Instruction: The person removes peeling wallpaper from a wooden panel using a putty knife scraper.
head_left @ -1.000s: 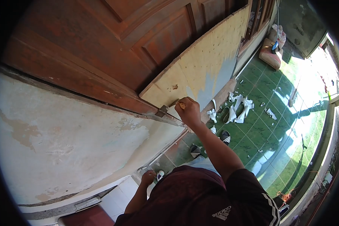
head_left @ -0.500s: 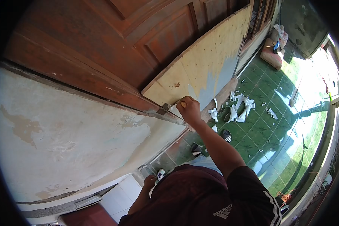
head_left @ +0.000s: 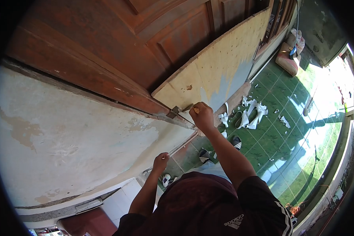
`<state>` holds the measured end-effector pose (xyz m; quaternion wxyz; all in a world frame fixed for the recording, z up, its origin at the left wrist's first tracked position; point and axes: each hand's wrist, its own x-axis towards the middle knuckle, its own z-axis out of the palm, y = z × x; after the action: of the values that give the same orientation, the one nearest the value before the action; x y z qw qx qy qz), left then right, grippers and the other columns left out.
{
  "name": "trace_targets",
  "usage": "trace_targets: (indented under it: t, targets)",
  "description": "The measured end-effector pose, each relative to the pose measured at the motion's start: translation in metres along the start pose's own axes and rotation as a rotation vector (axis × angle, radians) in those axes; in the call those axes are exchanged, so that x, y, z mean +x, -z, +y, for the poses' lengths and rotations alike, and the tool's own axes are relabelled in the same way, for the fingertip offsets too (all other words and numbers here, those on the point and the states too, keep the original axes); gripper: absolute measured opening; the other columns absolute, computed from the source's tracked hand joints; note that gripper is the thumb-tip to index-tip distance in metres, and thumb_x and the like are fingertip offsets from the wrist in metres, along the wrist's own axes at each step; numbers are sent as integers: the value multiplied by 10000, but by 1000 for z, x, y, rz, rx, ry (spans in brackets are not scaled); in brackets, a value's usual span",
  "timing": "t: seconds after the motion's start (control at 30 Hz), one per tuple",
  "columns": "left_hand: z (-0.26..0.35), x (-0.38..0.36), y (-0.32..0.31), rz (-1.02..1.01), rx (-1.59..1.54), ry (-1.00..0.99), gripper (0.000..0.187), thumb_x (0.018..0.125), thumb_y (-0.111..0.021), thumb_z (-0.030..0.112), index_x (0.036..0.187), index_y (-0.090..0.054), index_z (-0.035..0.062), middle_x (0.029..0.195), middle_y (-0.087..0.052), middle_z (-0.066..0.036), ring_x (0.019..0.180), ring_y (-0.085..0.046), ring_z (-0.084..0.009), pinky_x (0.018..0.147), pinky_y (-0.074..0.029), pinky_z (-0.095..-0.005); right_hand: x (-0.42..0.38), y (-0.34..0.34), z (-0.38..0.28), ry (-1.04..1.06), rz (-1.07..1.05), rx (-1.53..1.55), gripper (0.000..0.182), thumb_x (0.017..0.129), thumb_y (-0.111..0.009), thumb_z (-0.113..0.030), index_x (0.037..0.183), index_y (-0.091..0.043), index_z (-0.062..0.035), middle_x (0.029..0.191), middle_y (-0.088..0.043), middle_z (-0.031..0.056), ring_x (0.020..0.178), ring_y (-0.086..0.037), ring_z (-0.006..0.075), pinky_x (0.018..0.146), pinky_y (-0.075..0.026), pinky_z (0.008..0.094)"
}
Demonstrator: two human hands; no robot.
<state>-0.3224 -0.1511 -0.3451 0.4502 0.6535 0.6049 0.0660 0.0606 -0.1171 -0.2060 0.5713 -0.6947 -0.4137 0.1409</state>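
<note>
Writing 1st: white "adidas" lettering w/ its slanted-bar logo (head_left: 233, 222) reads on the person's dark shirt (head_left: 200, 200), tilted in this view; white stripes run down the R sleeve (head_left: 259, 192). Striped black sandal (head_left: 204, 155) sits by the legs, another sandal (head_left: 236, 142) just beyond; any lettering there is too small to read. Sack (head_left: 288, 60) by the far wall has faint marks, illegible, w/ a plastic bag (head_left: 298, 41) on top & a blue-ended pole (head_left: 292, 52) against it. R hand (head_left: 203, 117) has its grip closed, pinching a tan-handled tool (head_left: 196, 110); the fingers hide most of the handle. Tool is at the near end of the plywood board (head_left: 224, 59), just beside a metal piece (head_left: 173, 113); can't tell if its tip touches the wood. L hand (head_left: 160, 162) hangs low nr the pale wall (head_left: 74, 137), its fingers curled in; a small pale bit shows at them, but can't tell if the grip is pinching it. Board, part bare & part grey-painted, stands along the red-brown door (head_left: 177, 43) & blocks some of its panels. R forearm (head_left: 230, 153) crosses in front of the green tiled floor (head_left: 275, 145), which has white scraps (head_left: 253, 115) strewn nr the board, bigger pcs bunched together. Orange tangle (head_left: 294, 208) lies at lower R; maroon seat (head_left: 88, 224) at lower L.
</note>
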Motion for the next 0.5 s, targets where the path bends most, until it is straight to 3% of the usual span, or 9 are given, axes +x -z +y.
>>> trace_targets:
  t: [0.13,0.17,0.27,0.33,0.37,0.47,0.5]
  targets:
    - [119,53,-25,-147,-224,-15,428,1054,-632,318,1381,-639,42,1183,-733,-73,996,-729,-171,838,-536,-336,7,33,-13,53,15,-74,156,821,-767,-143,825,-703,-1,830,-720,189,722,-717,404,694,-583,449]
    - [151,62,-34,-129,-341,-20,441,1062,-619,344,1390,-632,48,1187,-731,-72,1002,-725,-174,845,-528,-335,12,45,-27,59,24,-90,96,765,-726,-85,752,-655,-21,741,-675,144,721,-676,398,707,-555,455]
    - [205,93,-59,-74,-632,-12,436,1068,-617,396,1353,-638,66,1204,-726,-61,1010,-715,-177,848,-509,-345,43,82,-48,307,60,-307,95,688,-656,-7,692,-565,-32,699,-593,126,725,-598,384,722,-505,462]
    - [232,110,-72,-27,-935,117,399,1056,-648,386,1306,-649,74,1200,-723,-65,984,-715,-172,778,-506,-322,71,89,-64,369,104,-165,147,628,-589,49,682,-484,-39,689,-516,122,725,-516,370,727,-454,464]
    - [242,115,-76,-3,-1090,183,382,1050,-663,381,1283,-655,78,1197,-722,-66,971,-716,-169,742,-504,-311,84,94,-58,391,29,-161,181,675,-580,92,827,-558,-4,871,-607,151,750,-597,368,722,-500,448]
    - [258,124,-90,163,-1197,210,335,1028,-708,339,1240,-653,85,1169,-724,-75,918,-721,-161,635,-470,-259,115,104,-99,288,-124,-49,350,744,-568,113,1071,-628,2,1112,-649,171,786,-674,356,724,-551,420]
    - [263,125,-95,251,-1221,232,295,1023,-720,301,1207,-673,76,1107,-745,-78,841,-731,-157,573,-428,-217,129,108,-97,380,-175,-163,516,805,-563,108,1301,-611,-27,1350,-598,190,831,-726,354,739,-589,421]
